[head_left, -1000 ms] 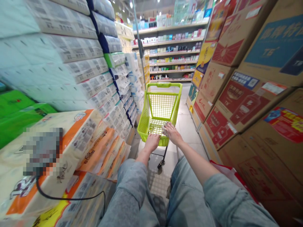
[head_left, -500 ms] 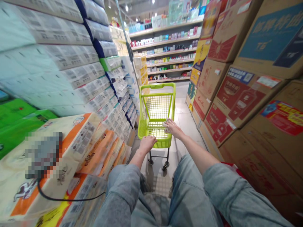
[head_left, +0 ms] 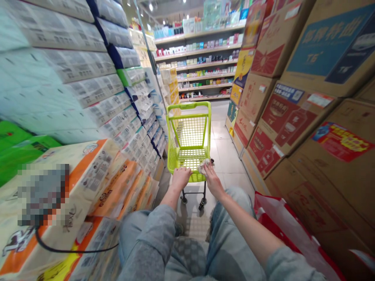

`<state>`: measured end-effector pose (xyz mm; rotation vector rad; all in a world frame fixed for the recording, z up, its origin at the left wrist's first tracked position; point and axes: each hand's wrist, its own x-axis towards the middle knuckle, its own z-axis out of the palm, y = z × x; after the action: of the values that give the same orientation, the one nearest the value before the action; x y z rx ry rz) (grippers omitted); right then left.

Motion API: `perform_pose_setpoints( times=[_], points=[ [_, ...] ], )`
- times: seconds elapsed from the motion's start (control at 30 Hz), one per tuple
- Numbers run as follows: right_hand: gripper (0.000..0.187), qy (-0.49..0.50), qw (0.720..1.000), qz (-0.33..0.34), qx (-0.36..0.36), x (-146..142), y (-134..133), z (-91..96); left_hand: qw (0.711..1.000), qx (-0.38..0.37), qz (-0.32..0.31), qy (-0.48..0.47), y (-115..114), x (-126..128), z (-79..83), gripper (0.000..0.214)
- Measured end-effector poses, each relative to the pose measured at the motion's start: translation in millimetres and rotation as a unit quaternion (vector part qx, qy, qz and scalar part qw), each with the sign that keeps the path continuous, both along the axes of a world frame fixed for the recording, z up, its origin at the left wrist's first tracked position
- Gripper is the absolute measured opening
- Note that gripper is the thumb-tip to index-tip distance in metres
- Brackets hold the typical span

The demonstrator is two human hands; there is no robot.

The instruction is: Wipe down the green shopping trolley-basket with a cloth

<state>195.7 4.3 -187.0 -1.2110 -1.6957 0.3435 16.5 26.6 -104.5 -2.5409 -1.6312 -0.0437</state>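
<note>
The person's left hand (head_left: 181,177) was curled closed over the rear rim of a lime-green wheeled shopping cart (head_left: 190,130), clenching it, while the right hand (head_left: 212,182) sat just beside it at bottom centre, its fingers bunched around a small crumpled white wad (head_left: 204,166), perhaps a tissue or wrapper; at this size its nature could not be told. The wad lay at the tips of those fingers, just over the rim and above the cart's wire basket, gripped rather than released. So far as the view showed, matters stood there: the wad had reached the basket but had not been let go, and neither hand carried a pack or carton. Plastic-wrapped toilet-paper packs (head_left: 70,54) rose in a wall at upper left, with orange-trimmed packs (head_left: 114,191) lower down. Printed cardboard cartons (head_left: 281,113) lined the right side, a red-and-white plastic bag (head_left: 281,222) lay at lower right, and stocked store shelves (head_left: 196,58) closed the aisle at top centre, beyond a pale tile floor (head_left: 228,156).
</note>
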Motion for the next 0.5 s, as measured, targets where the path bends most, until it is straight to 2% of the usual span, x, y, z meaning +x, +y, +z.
perform_pose_setpoints(
  times=[0.1, 0.23, 0.33, 0.4, 0.5],
  points=[
    [0.052, 0.037, 0.999, -0.020, 0.006, 10, 1, 8.3, 1.000, -0.002, 0.006, -0.005, -1, 1, 0.2, 0.027],
    [0.045, 0.081, 0.988, -0.128, 0.007, 27, 30, 31.9, 1.000, -0.010, 0.014, -0.016, -4, 5, -0.1, 0.027],
    [0.038, 0.054, 0.990, -0.128, -0.027, 24, 49, 43.0, 1.000, -0.009, 0.019, -0.022, -5, 10, -2.5, 0.027],
    [0.038, 0.030, 0.988, -0.144, -0.051, 14, 49, 41.9, 0.999, -0.004, 0.022, -0.024, -6, 13, -5.0, 0.028],
    [0.045, 0.022, 0.977, -0.205, -0.052, -4, 33, 30.0, 0.999, 0.001, 0.028, -0.029, -7, 14, -8.4, 0.028]
  ],
)
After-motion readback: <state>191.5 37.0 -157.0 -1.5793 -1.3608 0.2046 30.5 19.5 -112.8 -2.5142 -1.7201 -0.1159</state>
